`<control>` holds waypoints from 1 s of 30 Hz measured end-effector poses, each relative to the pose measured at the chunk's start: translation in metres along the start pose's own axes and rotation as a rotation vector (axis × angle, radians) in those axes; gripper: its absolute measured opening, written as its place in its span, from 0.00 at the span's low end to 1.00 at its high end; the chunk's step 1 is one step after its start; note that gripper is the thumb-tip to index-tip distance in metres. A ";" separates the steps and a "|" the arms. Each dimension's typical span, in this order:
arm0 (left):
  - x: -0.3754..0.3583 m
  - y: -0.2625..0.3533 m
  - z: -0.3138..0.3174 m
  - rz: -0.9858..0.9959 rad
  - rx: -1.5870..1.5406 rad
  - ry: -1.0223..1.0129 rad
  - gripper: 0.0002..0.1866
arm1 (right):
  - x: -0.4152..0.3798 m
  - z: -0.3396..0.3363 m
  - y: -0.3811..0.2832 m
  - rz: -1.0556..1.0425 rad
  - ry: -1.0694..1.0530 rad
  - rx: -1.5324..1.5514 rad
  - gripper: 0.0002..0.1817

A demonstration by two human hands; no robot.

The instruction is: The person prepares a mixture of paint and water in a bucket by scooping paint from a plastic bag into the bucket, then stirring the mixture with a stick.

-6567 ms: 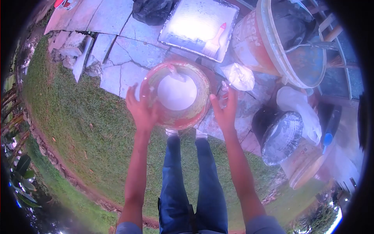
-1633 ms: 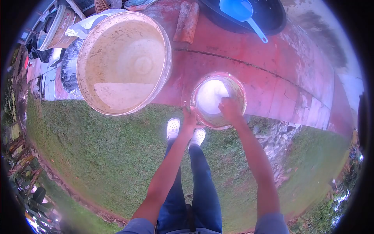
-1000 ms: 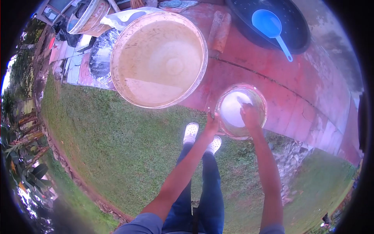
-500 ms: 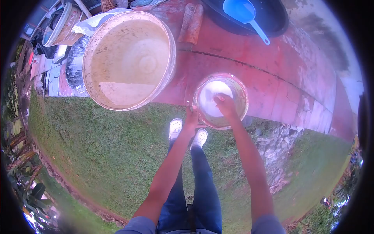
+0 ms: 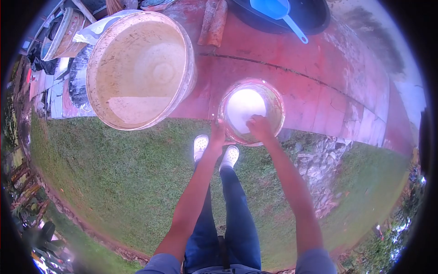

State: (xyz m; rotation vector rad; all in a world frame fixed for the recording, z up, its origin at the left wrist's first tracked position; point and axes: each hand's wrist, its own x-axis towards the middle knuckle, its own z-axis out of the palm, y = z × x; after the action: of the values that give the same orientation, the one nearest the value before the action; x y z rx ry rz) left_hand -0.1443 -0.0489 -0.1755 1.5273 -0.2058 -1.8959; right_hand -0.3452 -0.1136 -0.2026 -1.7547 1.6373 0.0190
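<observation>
A small round bucket (image 5: 279, 101) stands at the edge of the red slab, its mouth facing me and its inside bright white at the bottom. My left hand (image 5: 218, 133) grips its near left side, with fingers reaching along the lower edge. Over the near right part of the mouth is my right hand (image 5: 260, 128), its fingers curled together; anything inside them is hidden. To the left, a large pale tub (image 5: 187, 86) with a stained inside holds what looks like shallow cloudy water.
A dark basin (image 5: 315, 18) with a blue dipper (image 5: 296, 29) lies at the back, beside a curved clay-coloured tile (image 5: 213, 25). Another worn tub (image 5: 64, 36) stands far left. Grass (image 5: 137, 182) lies around my feet; stones (image 5: 317, 166) border the slab at right.
My right hand has shifted from the middle of the bucket's mouth toward its near side. The whole view has slid slightly left. My left hand keeps its place on the bucket.
</observation>
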 end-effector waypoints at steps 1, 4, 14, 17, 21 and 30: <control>0.000 -0.001 0.000 -0.005 0.002 -0.008 0.44 | 0.001 0.003 -0.005 -0.025 0.028 0.088 0.18; -0.001 0.000 0.000 0.012 -0.004 -0.027 0.46 | 0.009 -0.005 -0.029 0.159 -0.041 0.440 0.18; 0.001 -0.006 0.008 0.097 0.039 0.062 0.34 | 0.008 -0.037 -0.031 0.066 0.207 -0.210 0.14; 0.005 -0.017 0.011 0.042 -0.071 -0.053 0.43 | -0.006 -0.036 -0.026 0.171 0.114 -0.182 0.13; -0.008 -0.008 0.038 0.066 -0.097 -0.023 0.38 | -0.013 -0.029 -0.026 0.186 0.076 -0.129 0.10; -0.001 -0.024 0.013 0.027 -0.173 -0.126 0.45 | 0.020 -0.038 -0.032 0.073 0.249 0.214 0.19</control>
State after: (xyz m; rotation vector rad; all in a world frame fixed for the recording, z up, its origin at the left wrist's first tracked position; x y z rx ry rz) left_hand -0.1653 -0.0341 -0.1832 1.2863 -0.1141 -1.9371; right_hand -0.3308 -0.1518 -0.1688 -1.5824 1.8061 -0.3412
